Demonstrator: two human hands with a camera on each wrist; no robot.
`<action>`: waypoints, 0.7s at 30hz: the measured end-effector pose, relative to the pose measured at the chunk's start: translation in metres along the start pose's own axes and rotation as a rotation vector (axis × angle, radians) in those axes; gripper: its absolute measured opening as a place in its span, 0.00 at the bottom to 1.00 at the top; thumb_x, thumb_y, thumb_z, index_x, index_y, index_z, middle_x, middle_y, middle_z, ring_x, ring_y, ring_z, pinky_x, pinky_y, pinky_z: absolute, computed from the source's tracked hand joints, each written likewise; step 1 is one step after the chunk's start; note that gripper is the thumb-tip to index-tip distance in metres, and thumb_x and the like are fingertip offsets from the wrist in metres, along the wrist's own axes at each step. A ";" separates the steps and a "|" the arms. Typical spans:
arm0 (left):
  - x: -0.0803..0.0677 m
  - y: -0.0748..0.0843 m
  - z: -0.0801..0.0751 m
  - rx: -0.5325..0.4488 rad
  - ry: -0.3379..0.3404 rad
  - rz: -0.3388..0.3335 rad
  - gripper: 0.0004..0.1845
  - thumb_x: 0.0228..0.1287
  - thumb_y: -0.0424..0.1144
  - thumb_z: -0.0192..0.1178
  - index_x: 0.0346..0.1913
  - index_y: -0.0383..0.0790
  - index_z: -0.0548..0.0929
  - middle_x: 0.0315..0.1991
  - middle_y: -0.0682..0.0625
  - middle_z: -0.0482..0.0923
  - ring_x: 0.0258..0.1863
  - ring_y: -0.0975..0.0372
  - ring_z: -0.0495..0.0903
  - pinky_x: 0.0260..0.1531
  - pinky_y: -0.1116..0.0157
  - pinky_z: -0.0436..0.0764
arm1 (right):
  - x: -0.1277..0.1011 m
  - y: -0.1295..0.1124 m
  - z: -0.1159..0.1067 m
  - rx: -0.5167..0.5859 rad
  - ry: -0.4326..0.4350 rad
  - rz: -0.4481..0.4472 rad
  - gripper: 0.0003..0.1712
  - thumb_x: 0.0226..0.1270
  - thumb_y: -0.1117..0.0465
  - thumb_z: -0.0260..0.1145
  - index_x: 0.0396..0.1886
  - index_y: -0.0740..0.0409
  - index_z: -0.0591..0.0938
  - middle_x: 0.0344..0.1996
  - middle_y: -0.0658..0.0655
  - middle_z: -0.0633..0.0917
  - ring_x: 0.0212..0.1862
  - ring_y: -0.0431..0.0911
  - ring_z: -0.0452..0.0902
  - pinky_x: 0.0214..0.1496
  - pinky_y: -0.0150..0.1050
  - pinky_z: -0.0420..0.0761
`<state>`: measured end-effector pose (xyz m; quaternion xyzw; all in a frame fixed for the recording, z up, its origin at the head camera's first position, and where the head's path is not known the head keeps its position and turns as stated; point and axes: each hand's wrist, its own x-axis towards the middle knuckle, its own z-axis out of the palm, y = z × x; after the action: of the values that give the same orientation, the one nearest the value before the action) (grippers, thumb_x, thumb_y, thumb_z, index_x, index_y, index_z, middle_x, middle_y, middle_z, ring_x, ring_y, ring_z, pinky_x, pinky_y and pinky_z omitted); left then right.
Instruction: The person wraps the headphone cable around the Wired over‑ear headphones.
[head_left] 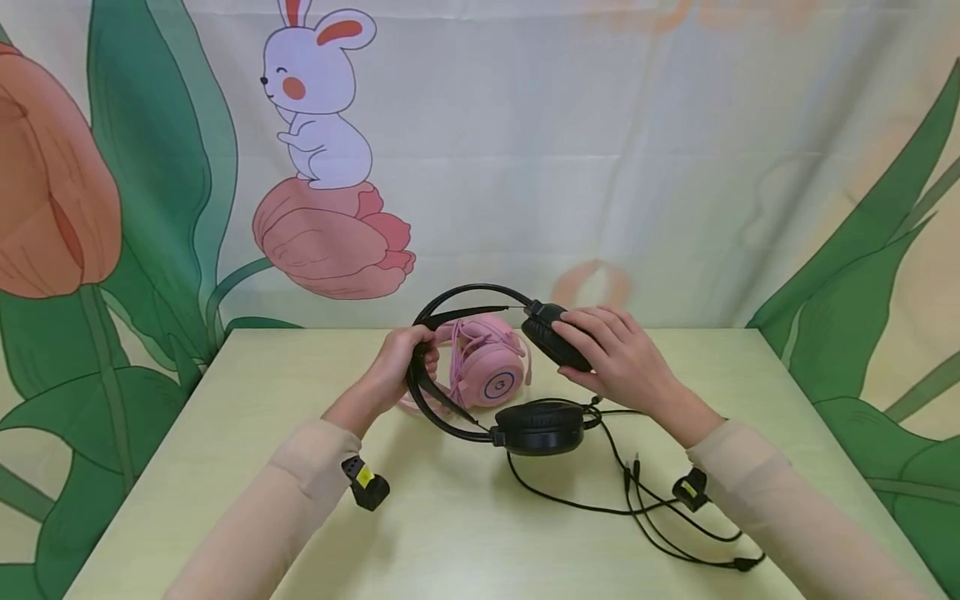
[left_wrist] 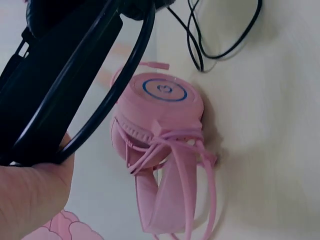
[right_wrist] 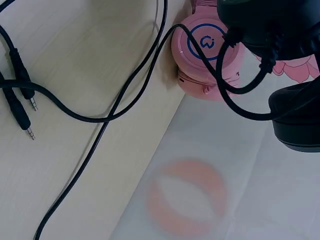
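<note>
The left hand (head_left: pixel 395 364) grips the black headphones (head_left: pixel 495 367) by the band; the right hand (head_left: pixel 615 358) apparently clasps one earcup. Pink headphones (head_left: pixel 491 371) lie near the desk's (head_left: pixel 225 433) far edge.

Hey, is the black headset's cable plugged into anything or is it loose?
Loose: the black headset's cable ends in two bare jack plugs lying on the table.

No words or numbers can be read anywhere; the one sign is a blue ring logo (right_wrist: pixel 208 42) on the outer face of the pink headphones' earcup (head_left: pixel 498 379), lying at the far middle of the table; inside the ring stands a small blue mark like a "G" or "Ci"; its exact reading cannot be told.
</note>
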<state>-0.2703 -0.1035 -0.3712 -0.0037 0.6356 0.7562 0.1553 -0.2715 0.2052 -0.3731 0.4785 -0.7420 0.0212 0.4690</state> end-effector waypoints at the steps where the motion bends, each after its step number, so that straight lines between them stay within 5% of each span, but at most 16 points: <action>1: -0.001 -0.001 0.000 -0.007 0.010 0.007 0.09 0.61 0.37 0.40 0.26 0.35 0.63 0.16 0.53 0.60 0.15 0.64 0.60 0.17 0.70 0.64 | 0.000 0.000 0.000 0.008 -0.005 0.011 0.30 0.61 0.46 0.60 0.57 0.61 0.74 0.52 0.61 0.77 0.52 0.55 0.73 0.53 0.50 0.73; 7: -0.009 -0.004 0.001 -0.069 0.078 0.082 0.05 0.59 0.36 0.42 0.28 0.39 0.61 0.16 0.54 0.59 0.16 0.64 0.60 0.17 0.70 0.64 | 0.000 0.000 0.003 0.092 -0.054 0.107 0.34 0.61 0.46 0.60 0.61 0.62 0.69 0.54 0.62 0.74 0.51 0.56 0.71 0.49 0.50 0.73; 13: -0.019 -0.004 -0.002 -0.190 0.083 0.134 0.06 0.59 0.34 0.41 0.25 0.40 0.60 0.15 0.56 0.56 0.14 0.66 0.56 0.16 0.72 0.59 | -0.009 0.002 0.003 0.198 -0.091 0.291 0.33 0.70 0.44 0.44 0.62 0.65 0.66 0.54 0.63 0.73 0.52 0.57 0.71 0.51 0.51 0.72; 21: -0.031 -0.006 -0.015 -0.280 0.007 0.174 0.12 0.61 0.34 0.36 0.19 0.43 0.59 0.12 0.58 0.54 0.12 0.68 0.52 0.14 0.73 0.55 | -0.027 -0.002 0.007 0.438 -0.163 0.655 0.23 0.69 0.67 0.46 0.63 0.60 0.65 0.56 0.58 0.74 0.55 0.52 0.70 0.55 0.50 0.70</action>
<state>-0.2423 -0.1240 -0.3731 0.0271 0.5225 0.8480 0.0849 -0.2715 0.2196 -0.3973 0.3056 -0.8680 0.2893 0.2638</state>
